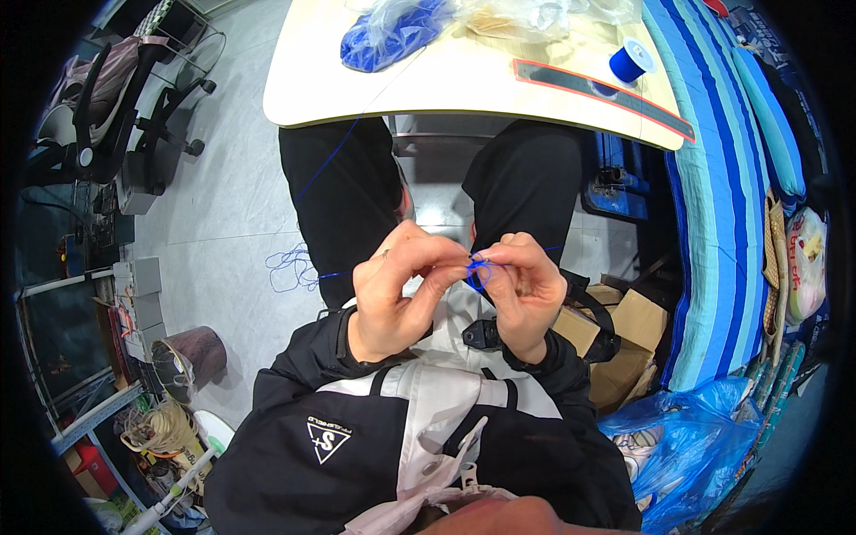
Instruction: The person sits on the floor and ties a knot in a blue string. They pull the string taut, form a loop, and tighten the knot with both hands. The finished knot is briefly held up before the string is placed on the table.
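Observation:
Between my two hands, above my lap, is a small looped knot of thin blue cord [477, 266]. My left hand [408, 287] pinches it from the left with thumb and forefinger. From the other side, the thumb and forefinger of my right hand [525, 287] grip the same cord. A short end pokes out past my right hand. Loose coils of blue cord [292, 269] hang or lie left of my thigh; I cannot tell which. One strand runs up over my leg to the table. A spool of blue cord [629, 61] stands on the table's right side.
Before me is a pale table [401, 97] with a red-edged ruler [602, 99], a bag of blue material [394, 37] and clear plastic bags [515, 17]. A striped bed [715, 221], cardboard box [628, 328] and blue plastic bag [695, 441] are right. An office chair [100, 127] and bin [190, 358] are left.

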`<state>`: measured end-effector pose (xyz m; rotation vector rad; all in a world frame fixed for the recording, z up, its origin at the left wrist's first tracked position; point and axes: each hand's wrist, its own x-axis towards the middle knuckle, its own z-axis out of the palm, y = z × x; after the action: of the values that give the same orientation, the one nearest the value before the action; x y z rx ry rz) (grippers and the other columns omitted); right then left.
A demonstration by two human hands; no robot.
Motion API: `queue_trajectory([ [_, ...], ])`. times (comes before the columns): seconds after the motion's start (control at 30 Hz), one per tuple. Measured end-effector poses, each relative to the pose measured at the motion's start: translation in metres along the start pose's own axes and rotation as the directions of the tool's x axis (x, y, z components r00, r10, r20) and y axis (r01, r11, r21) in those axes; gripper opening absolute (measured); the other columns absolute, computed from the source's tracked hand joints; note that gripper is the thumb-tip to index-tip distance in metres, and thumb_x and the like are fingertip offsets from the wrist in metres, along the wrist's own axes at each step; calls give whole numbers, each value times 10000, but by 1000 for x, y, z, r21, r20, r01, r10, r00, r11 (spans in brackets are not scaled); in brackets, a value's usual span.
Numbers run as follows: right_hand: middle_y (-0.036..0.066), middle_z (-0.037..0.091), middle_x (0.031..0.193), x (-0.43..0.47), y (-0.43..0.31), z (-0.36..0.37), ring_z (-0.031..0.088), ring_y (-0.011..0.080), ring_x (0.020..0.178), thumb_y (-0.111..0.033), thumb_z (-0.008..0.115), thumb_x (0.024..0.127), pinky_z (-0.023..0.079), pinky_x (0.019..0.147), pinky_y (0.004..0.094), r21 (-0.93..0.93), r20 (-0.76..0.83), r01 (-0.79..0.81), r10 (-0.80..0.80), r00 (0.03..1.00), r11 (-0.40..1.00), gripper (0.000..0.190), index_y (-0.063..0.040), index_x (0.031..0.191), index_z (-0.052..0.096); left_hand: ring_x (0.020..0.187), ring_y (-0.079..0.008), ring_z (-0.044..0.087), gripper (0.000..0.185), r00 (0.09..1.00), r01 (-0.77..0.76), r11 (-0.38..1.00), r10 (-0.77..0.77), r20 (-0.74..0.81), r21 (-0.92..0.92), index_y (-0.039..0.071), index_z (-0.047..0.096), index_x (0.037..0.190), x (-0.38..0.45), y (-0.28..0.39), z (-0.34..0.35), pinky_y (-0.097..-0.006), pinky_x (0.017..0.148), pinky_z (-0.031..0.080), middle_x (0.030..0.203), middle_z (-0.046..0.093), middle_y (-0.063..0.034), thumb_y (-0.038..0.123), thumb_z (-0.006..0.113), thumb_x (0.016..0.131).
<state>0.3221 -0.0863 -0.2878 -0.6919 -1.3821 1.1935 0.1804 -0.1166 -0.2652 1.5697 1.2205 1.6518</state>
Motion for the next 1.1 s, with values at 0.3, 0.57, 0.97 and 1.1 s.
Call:
queue_trajectory([
  [0.3, 38, 538, 720, 0, 1, 0, 412, 56, 567, 25, 629, 789, 309, 493, 184, 30, 28, 4, -5, 1000, 1000, 106, 41, 893, 615, 594, -169, 526, 321, 992, -124, 986, 121, 32, 114, -7, 650, 949, 3, 3, 0, -258, 531, 421, 740, 621, -65, -104, 693, 646],
  [0.57, 42, 532, 691, 2, -1, -2, 433, 76, 557, 53, 633, 758, 324, 476, 199, -88, 66, 73, -67, 996, 994, 138, 48, 896, 623, 607, -171, 532, 387, 985, -168, 963, 158, 66, 212, 15, 690, 959, 4, 4, -1, -255, 533, 430, 720, 609, -51, -104, 686, 591],
  [0.97, 77, 532, 710, -1, -12, -2, 480, 98, 633, -39, 494, 812, 388, 570, 209, 166, 129, -212, 192, 973, 963, 306, 69, 1094, 543, 635, -212, 541, 453, 955, -291, 869, 286, 74, 401, -9, 671, 927, 1, -1, -5, -276, 554, 441, 809, 620, -78, -127, 614, 493],
  [1.1, 77, 522, 777, -1, -8, 2, 484, 119, 668, -192, 673, 778, 385, 591, 202, 38, -1, -4, 4, 1000, 999, 445, 32, 1111, 481, 643, -216, 532, 464, 943, -328, 835, 313, 110, 442, -15, 665, 927, -1, -2, -6, -282, 553, 439, 829, 619, -87, -99, 604, 474],
])
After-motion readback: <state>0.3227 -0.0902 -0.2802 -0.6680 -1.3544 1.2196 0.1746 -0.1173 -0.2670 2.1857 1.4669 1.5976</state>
